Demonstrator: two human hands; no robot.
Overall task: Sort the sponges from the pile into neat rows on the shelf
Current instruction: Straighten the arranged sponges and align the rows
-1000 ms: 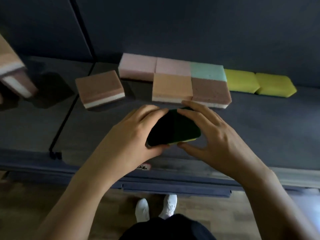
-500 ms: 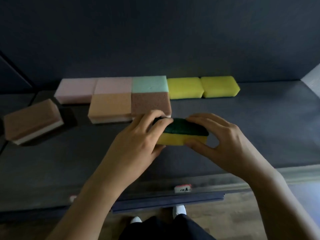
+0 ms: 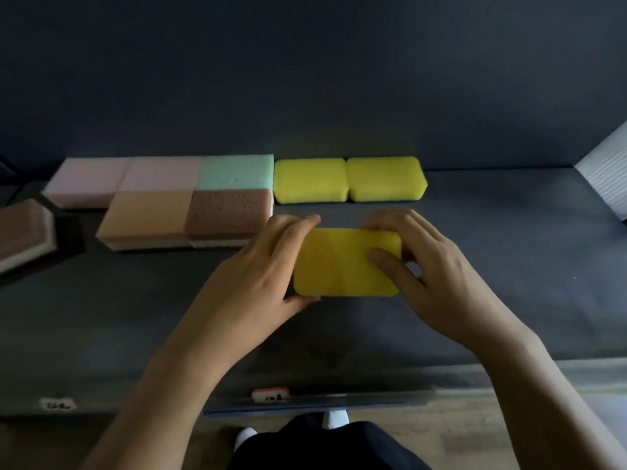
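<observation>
Down at the near edge we see white shoes (image 3: 334,420) on a wooden floor (image 3: 475,435). Just beyond them a red-and-white label (image 3: 270,394) sits on the front lip of the shelf (image 3: 509,273).

Moving in, both hands are on one yellow sponge (image 3: 339,266), yellow face up, over the middle of the shelf. The left hand (image 3: 251,276) grips its left end, fingers curled over the far edge and thumb at the near corner. The right hand (image 3: 441,266) grips the right end, fingers hooked over the far corner and thumb pressed on the top face. We can't tell whether the sponge rests on the shelf or hangs just clear of it.

Just left of the left hand sits the brown sponge (image 3: 227,212), tight against the orange sponge (image 3: 149,215). At the left edge a brown-and-white sponge (image 3: 23,232) lies apart and askew.

Farther back is the rear row along the dark back wall (image 3: 305,79): a pink sponge (image 3: 84,178), a second pink sponge (image 3: 163,173), a mint sponge (image 3: 235,171), then the first rear yellow sponge (image 3: 310,179) touching the second rear yellow sponge (image 3: 385,178). The held sponge lies just in front of that yellow pair, with a strip of bare shelf between. At far right there's a white ribbed panel (image 3: 607,174).
</observation>
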